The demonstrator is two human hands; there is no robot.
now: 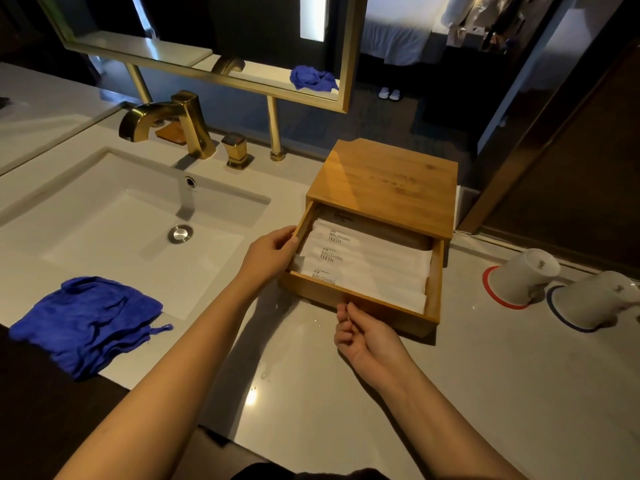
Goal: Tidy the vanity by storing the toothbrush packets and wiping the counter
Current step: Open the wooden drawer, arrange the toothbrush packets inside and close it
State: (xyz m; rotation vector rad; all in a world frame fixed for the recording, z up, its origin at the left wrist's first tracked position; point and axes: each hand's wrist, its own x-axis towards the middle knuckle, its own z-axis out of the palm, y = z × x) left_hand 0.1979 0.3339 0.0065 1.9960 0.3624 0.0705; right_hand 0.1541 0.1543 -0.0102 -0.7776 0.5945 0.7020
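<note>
1. The toothbrush packets [363, 268] are seen lying flat in the open drawer [360, 299] at centre frame, long axes running left to right.
2. The left hand [270, 256] is rested on the drawer's left wall, fingers curled over it.
3. The right hand [367, 336] is held loosely curled, empty, its fingertips touching the drawer front just above; a push up-frame is judged next.
4. The blue cloth [90, 323] is left lower left, nearer the left hand.

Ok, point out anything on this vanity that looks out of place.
The crumpled blue cloth lies bunched, overhanging the white sink's front rim. The wooden box's drawer stands open, white toothbrush packets inside.
</note>
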